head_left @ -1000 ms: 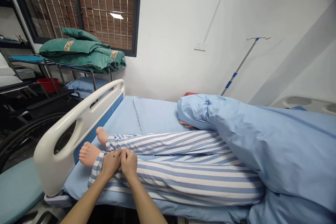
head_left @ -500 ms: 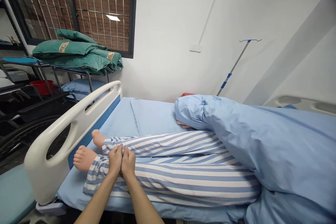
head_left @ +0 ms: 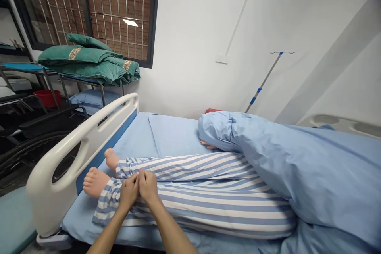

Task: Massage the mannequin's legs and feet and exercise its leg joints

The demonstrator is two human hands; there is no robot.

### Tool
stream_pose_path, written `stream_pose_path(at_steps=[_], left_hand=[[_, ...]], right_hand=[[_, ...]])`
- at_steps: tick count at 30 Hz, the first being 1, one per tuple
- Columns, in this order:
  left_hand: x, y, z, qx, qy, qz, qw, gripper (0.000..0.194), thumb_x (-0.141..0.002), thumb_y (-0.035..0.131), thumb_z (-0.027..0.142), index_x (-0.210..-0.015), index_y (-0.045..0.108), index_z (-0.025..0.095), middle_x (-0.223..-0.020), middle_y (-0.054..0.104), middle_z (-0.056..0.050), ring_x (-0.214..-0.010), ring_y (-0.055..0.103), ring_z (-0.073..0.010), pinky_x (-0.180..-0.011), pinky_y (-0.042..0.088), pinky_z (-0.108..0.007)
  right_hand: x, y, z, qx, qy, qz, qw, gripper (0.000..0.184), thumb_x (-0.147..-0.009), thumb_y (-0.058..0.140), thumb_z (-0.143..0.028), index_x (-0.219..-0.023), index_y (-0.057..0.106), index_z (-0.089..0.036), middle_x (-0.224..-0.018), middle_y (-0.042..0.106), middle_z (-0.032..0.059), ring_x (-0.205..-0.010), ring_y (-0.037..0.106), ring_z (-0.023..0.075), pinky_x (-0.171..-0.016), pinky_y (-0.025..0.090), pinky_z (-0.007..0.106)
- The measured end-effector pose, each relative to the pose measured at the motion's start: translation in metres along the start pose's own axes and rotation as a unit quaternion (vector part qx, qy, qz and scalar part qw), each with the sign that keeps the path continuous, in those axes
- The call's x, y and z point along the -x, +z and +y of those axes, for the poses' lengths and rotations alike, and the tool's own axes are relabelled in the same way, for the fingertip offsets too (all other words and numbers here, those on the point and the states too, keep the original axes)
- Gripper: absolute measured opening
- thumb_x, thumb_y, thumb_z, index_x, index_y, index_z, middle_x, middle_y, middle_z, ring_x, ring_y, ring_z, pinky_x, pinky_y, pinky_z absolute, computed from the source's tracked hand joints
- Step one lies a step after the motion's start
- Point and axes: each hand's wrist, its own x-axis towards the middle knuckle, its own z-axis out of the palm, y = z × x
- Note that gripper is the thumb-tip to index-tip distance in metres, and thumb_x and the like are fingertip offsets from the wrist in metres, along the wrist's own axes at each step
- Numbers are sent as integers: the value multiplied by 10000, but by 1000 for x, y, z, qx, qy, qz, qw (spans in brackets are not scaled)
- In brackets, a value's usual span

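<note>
Two legs in blue-and-white striped pajama trousers (head_left: pixel 220 202) lie stretched out on the bed, with bare feet (head_left: pixel 95 182) at its foot end. Over the lower shins, my left hand (head_left: pixel 129 191) and my right hand (head_left: pixel 148 184) are side by side, knuckles up, fingers curled in. Their thumb sides nearly touch. Whatever is within the curled fingers, if anything, is hidden. A light blue quilt (head_left: pixel 285 158) covers the body from the thighs up, and fingertips (head_left: pixel 208 144) show from under its edge.
The white footboard (head_left: pixel 56 158) rises at the left, beyond the feet. Behind it are a wheelchair (head_left: pixel 35 131), a red basin (head_left: pixel 49 98) and folded green quilts (head_left: pixel 89 61) on a stand. An IV pole (head_left: pixel 263 83) leans by the wall at the right.
My hands have shifted slightly, the right one turning more inward and its forearm slanting further right. The view has tilted a little. The legs and quilt look unmoved.
</note>
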Motion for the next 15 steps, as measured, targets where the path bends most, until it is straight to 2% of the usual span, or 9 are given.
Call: stream_pose_path(at_steps=[3, 9, 12, 15], left_hand=[[1, 1, -1, 2, 3, -8, 1000, 349, -802, 338, 389, -590, 532, 191, -582, 598, -17, -576, 520, -146, -563, 345, -236], [0, 6, -2, -9, -17, -10, 1000, 343, -807, 348, 409, -573, 465, 187, -560, 550, -5, -572, 493, -141, -577, 329, -243], [-6, 8, 7, 41, -25, -10, 999, 340, -801, 355, 408, -565, 453, 183, -553, 531, 0, -572, 477, -137, -579, 337, -245], [-11, 13, 22, 120, -47, 18, 991, 346, -794, 373, 418, -542, 411, 184, -515, 469, 21, -533, 431, -117, -544, 336, -235]], right_hand=[[1, -5, -2, 14, -6, 5, 1000, 426, -882, 322, -314, -540, 529, -166, -522, 562, 13, -488, 449, 111, -482, 243, 236], [12, 7, 17, 17, 19, 22, 999, 414, -891, 325, -312, -619, 598, -162, -610, 636, 53, -537, 524, 132, -518, 269, 247], [11, 8, 19, 2, 33, 35, 999, 441, -899, 310, -340, -622, 603, -160, -621, 643, 66, -550, 539, 143, -522, 281, 250], [9, 5, 19, -47, 48, 45, 997, 493, -912, 259, -373, -634, 606, -160, -626, 644, 72, -560, 546, 149, -522, 305, 244]])
